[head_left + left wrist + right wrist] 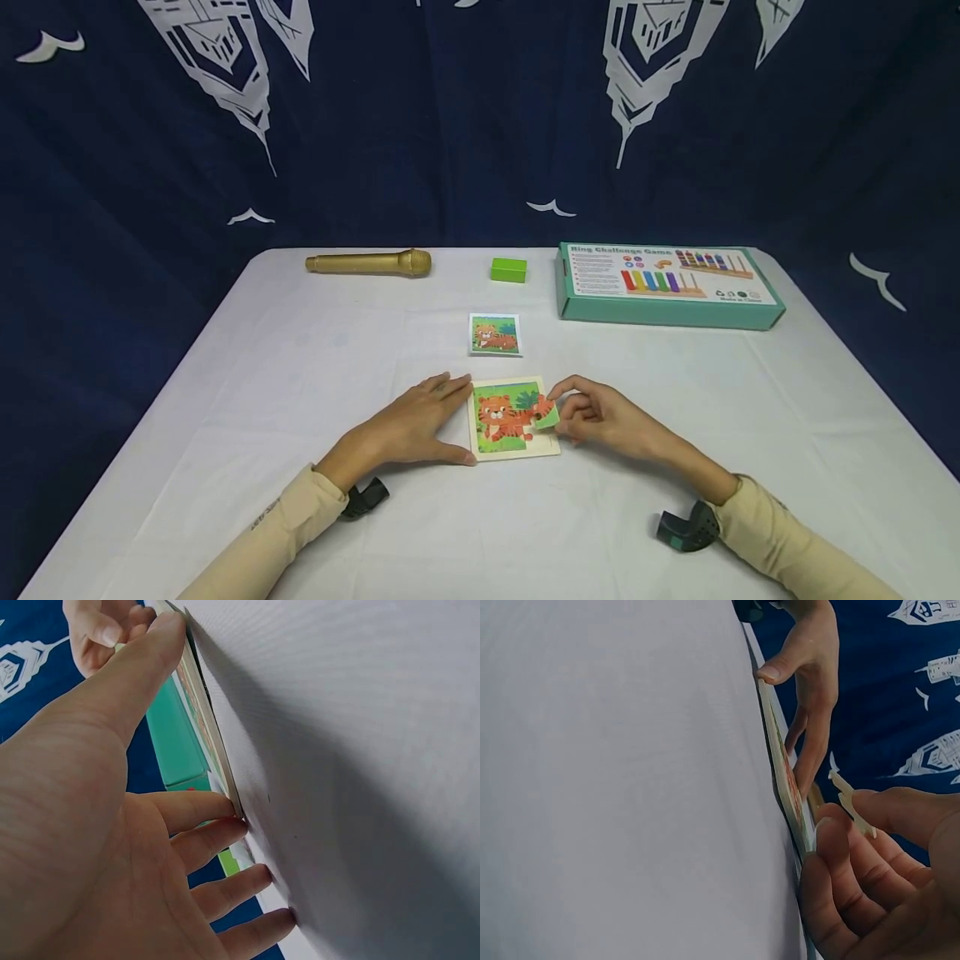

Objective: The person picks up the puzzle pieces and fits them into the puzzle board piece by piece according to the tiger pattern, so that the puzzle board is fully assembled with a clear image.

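A square jigsaw puzzle board [480, 457] with a tiger picture lies in the middle of the table, its lower right corner showing bare tray. My left hand [420, 423] is spread along the board's left edge, thumb at the near corner and straight fingertips at the far corner. Between thumb and fingers, my right hand [611, 421] pinches a red and green puzzle piece [548, 416], raised and tilted over the board's right side. In the right wrist view the puzzle piece [846, 796] appears edge-on. A tiger picture card or stack [495, 335] lies beyond the board.
At the back stand a gold microphone-shaped object [367, 263], a green block [508, 270] and a green Ring Challenge Game box [670, 286] on the right. A white cloth covers the table [450, 533], with a dark blue curtain [450, 117] behind.
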`<move>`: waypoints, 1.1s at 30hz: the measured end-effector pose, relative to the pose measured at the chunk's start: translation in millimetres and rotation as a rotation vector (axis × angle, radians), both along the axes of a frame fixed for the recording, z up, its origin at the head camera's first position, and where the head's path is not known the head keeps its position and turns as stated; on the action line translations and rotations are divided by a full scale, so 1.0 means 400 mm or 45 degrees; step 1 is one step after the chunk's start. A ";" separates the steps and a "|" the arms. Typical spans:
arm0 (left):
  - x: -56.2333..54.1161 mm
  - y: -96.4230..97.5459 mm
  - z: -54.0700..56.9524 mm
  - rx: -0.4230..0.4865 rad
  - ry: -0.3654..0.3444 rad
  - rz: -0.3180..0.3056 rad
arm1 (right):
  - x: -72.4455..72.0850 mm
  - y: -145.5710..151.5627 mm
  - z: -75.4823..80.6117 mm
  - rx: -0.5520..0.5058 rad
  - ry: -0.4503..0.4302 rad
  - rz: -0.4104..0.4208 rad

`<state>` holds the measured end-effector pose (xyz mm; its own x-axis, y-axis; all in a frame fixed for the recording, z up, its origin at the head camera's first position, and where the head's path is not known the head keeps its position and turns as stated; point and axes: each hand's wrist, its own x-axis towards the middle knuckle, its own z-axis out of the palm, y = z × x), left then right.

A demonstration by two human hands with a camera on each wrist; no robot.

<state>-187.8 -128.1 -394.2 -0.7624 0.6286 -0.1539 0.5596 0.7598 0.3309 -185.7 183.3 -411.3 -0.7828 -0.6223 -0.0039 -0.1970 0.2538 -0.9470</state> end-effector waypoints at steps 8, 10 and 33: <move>0.009 -0.003 -0.008 0.022 -0.030 0.008 | 0.007 -0.002 -0.019 0.050 0.014 -0.013; 0.010 -0.004 -0.010 0.019 -0.036 0.005 | 0.008 -0.001 -0.021 0.054 0.015 -0.009; 0.000 -0.003 -0.002 -0.001 -0.005 0.003 | 0.003 -0.007 -0.022 0.134 0.167 0.001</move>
<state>-187.9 -129.4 -394.8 -0.7631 0.6268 -0.1572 0.5567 0.7612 0.3328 -184.7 180.7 -420.0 -0.7806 -0.6242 0.0333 -0.3176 0.3501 -0.8812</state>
